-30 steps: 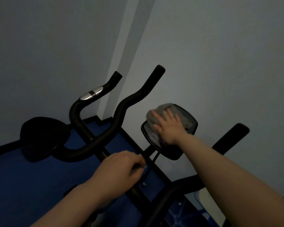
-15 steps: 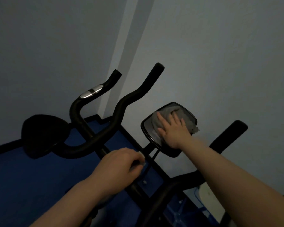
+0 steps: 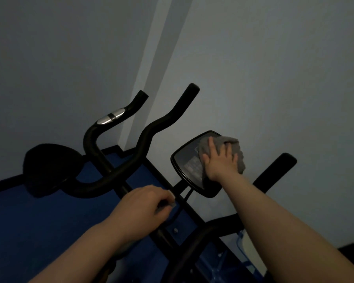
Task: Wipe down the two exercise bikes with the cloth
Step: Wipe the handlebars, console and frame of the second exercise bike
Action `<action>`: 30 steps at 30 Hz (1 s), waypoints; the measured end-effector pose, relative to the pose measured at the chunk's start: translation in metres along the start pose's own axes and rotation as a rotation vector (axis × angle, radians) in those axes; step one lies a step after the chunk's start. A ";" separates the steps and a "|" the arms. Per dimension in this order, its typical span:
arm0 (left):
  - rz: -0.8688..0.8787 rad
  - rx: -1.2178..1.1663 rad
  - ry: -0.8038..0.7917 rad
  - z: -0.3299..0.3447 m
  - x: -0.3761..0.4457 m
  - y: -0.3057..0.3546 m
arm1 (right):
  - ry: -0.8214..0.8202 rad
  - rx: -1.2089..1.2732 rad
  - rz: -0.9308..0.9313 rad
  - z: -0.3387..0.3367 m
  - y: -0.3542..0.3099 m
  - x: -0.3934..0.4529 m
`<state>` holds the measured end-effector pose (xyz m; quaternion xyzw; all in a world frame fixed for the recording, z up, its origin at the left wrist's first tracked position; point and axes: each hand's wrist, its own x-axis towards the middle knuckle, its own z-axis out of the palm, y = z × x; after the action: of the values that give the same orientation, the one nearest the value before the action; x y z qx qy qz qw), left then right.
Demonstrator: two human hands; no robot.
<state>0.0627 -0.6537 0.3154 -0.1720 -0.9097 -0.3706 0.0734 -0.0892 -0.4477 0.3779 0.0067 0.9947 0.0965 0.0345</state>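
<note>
My right hand (image 3: 221,162), fingers flat on the cloth (image 3: 236,149), has swept rightward across the console (image 3: 187,162), nearly finishing it, while my left hand (image 3: 140,209) grips the bike frame (image 3: 172,240).

Grey wall (image 3: 274,68) fills upper frame, w/ paler vertical strip (image 3: 161,48) running down centre. Blue floor mat (image 3: 29,231) lower left, black border (image 3: 4,183) along its far edge. Whitish object (image 3: 253,252) lower right, unclear.

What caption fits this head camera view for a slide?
Right hand presses a grey cloth onto the bike console; left hand grips the frame.
</note>
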 end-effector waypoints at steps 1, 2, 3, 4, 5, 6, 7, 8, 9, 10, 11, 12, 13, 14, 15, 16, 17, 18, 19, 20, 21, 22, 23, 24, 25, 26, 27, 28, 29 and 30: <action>0.001 -0.003 -0.005 0.000 0.000 0.000 | -0.017 -0.010 0.030 0.005 0.001 -0.008; 0.001 -0.003 -0.009 -0.001 0.000 0.000 | -0.042 -0.018 0.048 0.008 0.002 -0.015; 0.000 -0.003 -0.012 -0.001 0.000 0.000 | -0.079 -0.029 0.053 0.010 0.003 -0.021; -0.001 -0.002 -0.014 -0.001 0.000 0.000 | -0.121 -0.055 0.045 0.011 0.003 -0.026; -0.003 -0.002 -0.013 -0.001 0.000 0.000 | -0.158 -0.103 0.022 0.012 0.004 -0.032; -0.005 -0.001 -0.011 0.000 0.000 0.000 | -0.181 -0.169 -0.020 0.014 0.005 -0.038; -0.006 0.001 -0.008 0.000 0.000 0.000 | -0.194 -0.229 -0.078 0.017 0.005 -0.045; -0.005 0.007 -0.006 0.001 0.000 0.000 | -0.208 -0.278 -0.146 0.021 0.005 -0.051; -0.002 0.014 -0.005 0.001 0.001 0.000 | -0.215 -0.291 -0.200 0.025 0.005 -0.057; -0.001 0.020 -0.005 0.001 0.001 0.000 | -0.211 -0.290 -0.246 0.028 0.005 -0.062; 0.000 0.024 -0.004 0.002 0.001 0.000 | -0.201 -0.273 -0.296 0.028 0.004 -0.063; 0.000 0.026 -0.002 0.002 0.002 0.000 | -0.193 -0.258 -0.362 0.027 0.002 -0.062; 0.000 0.027 0.001 0.002 0.002 0.000 | -0.187 -0.242 -0.436 0.025 -0.003 -0.058; 0.000 0.027 0.004 0.001 0.002 0.000 | -0.180 -0.230 -0.513 0.023 -0.008 -0.051; -0.002 0.026 0.006 0.001 0.002 0.000 | -0.164 -0.223 -0.581 0.022 -0.015 -0.044; -0.003 0.023 0.010 0.002 0.002 0.000 | -0.142 -0.221 -0.637 0.020 -0.021 -0.036; -0.001 0.022 0.013 0.002 0.002 -0.001 | -0.114 -0.217 -0.678 0.019 -0.027 -0.027; 0.002 0.023 0.014 0.002 0.002 -0.001 | -0.087 -0.206 -0.706 0.017 -0.031 -0.018; 0.004 0.022 0.016 0.002 0.002 -0.001 | -0.063 -0.184 -0.717 0.014 -0.035 -0.009; 0.005 0.018 0.016 0.002 0.001 -0.001 | -0.042 -0.158 -0.712 0.011 -0.037 0.000; 0.005 0.013 0.016 0.002 0.001 -0.001 | -0.015 -0.146 -0.690 0.007 -0.036 0.009; 0.006 0.009 0.017 0.002 0.001 -0.001 | 0.028 -0.151 -0.648 0.003 -0.033 0.019; 0.008 0.007 0.013 0.001 0.001 -0.001 | 0.080 -0.161 -0.586 -0.002 -0.028 0.028; 0.010 0.006 0.006 0.001 0.001 -0.001 | 0.127 -0.158 -0.509 -0.008 -0.022 0.035; 0.012 0.003 -0.001 0.000 0.001 -0.001 | 0.166 -0.144 -0.426 -0.013 -0.015 0.041; 0.012 0.001 -0.003 0.000 0.001 -0.001 | 0.194 -0.123 -0.353 -0.015 -0.009 0.044; 0.011 0.000 -0.003 0.001 0.001 -0.001 | 0.206 -0.101 -0.306 -0.016 -0.007 0.044; 0.012 0.000 -0.003 0.001 0.002 0.000 | 0.201 -0.090 -0.303 -0.014 -0.010 0.041; 0.012 0.000 -0.002 0.002 0.002 0.000 | 0.188 -0.100 -0.359 -0.010 -0.016 0.034; 0.013 0.002 0.003 0.002 0.002 0.000 | 0.177 -0.115 -0.465 -0.003 -0.023 0.027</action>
<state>0.0604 -0.6519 0.3144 -0.1774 -0.9088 -0.3697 0.0771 -0.1161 -0.4703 0.3744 -0.2326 0.9616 0.1425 -0.0310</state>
